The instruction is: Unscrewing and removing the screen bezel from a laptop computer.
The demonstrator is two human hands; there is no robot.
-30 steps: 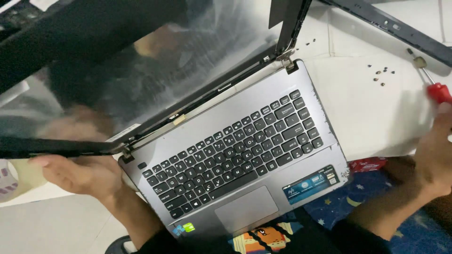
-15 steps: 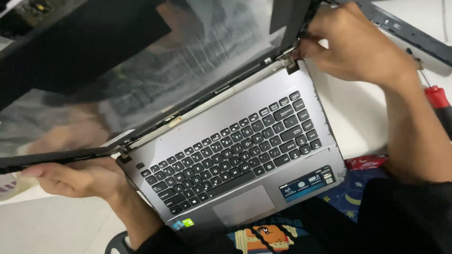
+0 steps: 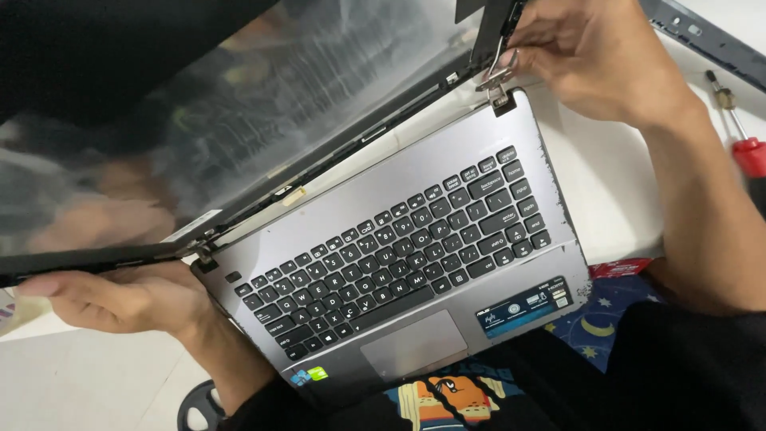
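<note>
Both fingers closed: right hand (image 3: 594, 60) on hinge (image 3: 496, 77), left hand (image 3: 120, 297) under lid (image 3: 239, 120).

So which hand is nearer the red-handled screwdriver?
Right. The right hand is at the laptop's right hinge, near the screwdriver; the left hand holds the screen's far left edge.

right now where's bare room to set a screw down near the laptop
Bare white table lies between the laptop edge and the right hand's forearm. More lies below the left hand. It is crowded at the right hinge and by the screwdriver.
</note>
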